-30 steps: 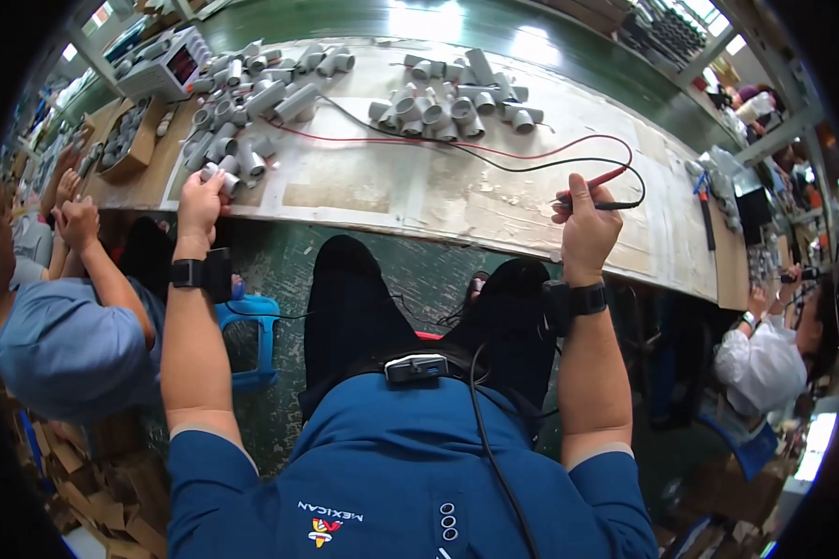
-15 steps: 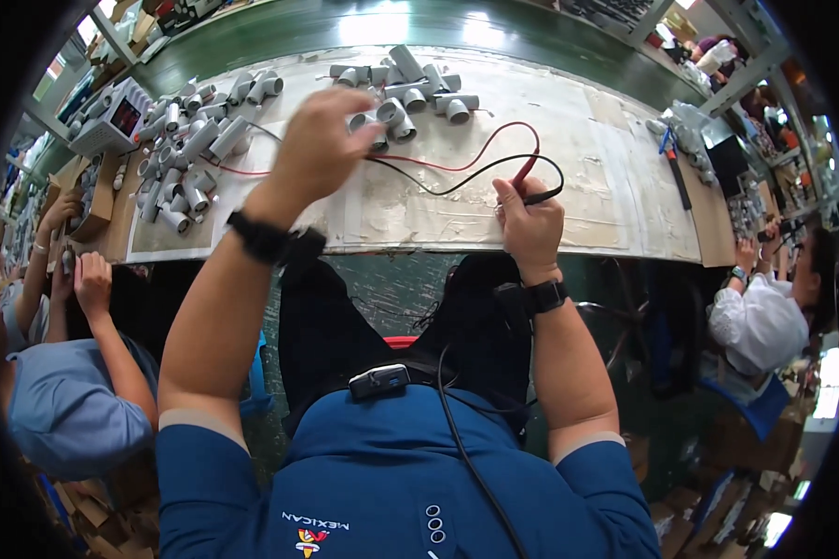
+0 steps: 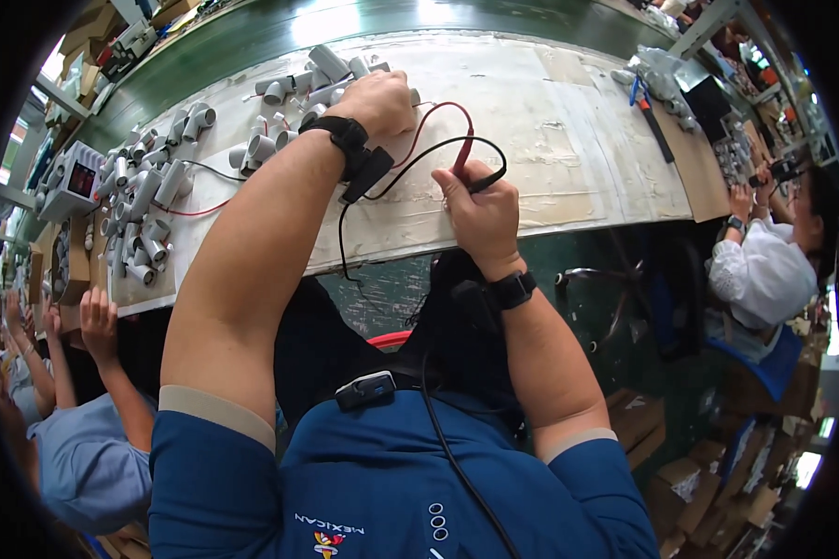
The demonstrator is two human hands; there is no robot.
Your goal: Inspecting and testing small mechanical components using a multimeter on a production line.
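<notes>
My left hand (image 3: pixel 380 102) reaches to the far pile of grey tube pieces (image 3: pixel 329 65); its fingers are bent down and mostly hidden behind the back of the hand. Whether it grips a tube does not show. Nearer the table's front edge, my right hand (image 3: pixel 485 212) is closed round a red test probe (image 3: pixel 462 156) and a black test probe (image 3: pixel 488 181), their tips hidden in the fist. A red lead (image 3: pixel 438 107) and a black lead (image 3: pixel 418 156) loop from these probes leftward, passing under my left forearm.
More grey tubes (image 3: pixel 147 186) lie heaped on the left of the table (image 3: pixel 569 177), beside a light-coloured instrument box with a display (image 3: pixel 73 179). Blue-handled pliers (image 3: pixel 637 91) lie at the right. Co-workers sit on both sides, one in light blue (image 3: pixel 98 456), one in white (image 3: pixel 760 270).
My left hand has moved to the right and away from me, onto the far tube pile. The whole view has shifted and turned; my right hand still holds the two probes.
</notes>
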